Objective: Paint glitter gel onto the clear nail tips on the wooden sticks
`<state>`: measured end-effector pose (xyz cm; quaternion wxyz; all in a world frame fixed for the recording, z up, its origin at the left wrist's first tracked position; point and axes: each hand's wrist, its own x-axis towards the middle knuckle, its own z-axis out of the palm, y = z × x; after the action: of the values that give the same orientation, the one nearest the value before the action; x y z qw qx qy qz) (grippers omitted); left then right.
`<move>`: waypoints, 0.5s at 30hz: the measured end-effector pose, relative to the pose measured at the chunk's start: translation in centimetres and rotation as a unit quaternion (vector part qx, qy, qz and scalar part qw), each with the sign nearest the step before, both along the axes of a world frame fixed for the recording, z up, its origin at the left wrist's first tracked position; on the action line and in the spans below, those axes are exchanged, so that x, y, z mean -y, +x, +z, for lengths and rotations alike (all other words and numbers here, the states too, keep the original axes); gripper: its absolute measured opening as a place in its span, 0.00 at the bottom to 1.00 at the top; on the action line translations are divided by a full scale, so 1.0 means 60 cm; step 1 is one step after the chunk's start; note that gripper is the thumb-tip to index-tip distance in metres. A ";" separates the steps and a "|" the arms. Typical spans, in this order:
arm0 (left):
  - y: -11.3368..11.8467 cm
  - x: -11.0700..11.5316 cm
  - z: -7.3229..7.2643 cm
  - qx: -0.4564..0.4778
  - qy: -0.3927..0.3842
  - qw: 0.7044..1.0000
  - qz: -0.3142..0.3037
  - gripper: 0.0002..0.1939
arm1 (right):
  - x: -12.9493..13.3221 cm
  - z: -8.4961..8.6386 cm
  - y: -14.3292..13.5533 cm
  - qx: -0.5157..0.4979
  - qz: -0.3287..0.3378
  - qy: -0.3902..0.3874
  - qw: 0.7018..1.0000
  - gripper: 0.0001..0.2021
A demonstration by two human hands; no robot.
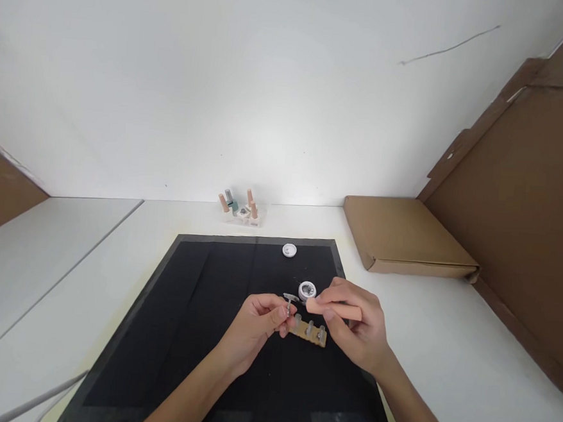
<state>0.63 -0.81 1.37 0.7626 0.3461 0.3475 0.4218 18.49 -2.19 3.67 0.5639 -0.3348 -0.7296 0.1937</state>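
Between its thumb and fingers, my left hand (pixel 262 325) pinches a small metal stand (pixel 289 309) upright, and a pale, flat nail tip (pixel 291 297) lies across its top. My right hand (pixel 358 319) is closed around a peach-coloured nail polish brush handle (pixel 335 310). The brush end points left toward the nail tip; whether it touches cannot be made out. Just behind the hands stands a small open white jar (pixel 307 290) with dark, shiny contents. Below them lies a tan holder strip (pixel 308 330) with several small grey pieces on it, partly hidden by my left fingers.
A black mat (pixel 196 333) covers the middle of the white table. Toward its back lies a white round lid (pixel 289 250). Several nail polish bottles stand in a clear tray (pixel 242 220) by the wall. At the right is a flat cardboard box (pixel 405 236).
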 end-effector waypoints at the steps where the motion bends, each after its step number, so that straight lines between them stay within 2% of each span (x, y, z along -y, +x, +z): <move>1: 0.000 0.000 0.000 0.002 -0.001 1.000 0.000 0.17 | 0.000 -0.001 0.000 -0.001 0.004 0.002 1.000 0.06; 15: -0.005 0.000 -0.001 0.007 0.008 1.000 -0.010 0.16 | -0.003 0.000 0.000 -0.023 -0.002 -0.007 1.000 0.06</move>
<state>0.35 -0.81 1.29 0.7663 0.3526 0.3354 0.4194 18.51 -2.03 3.68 0.5783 -0.3353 -0.7149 0.2051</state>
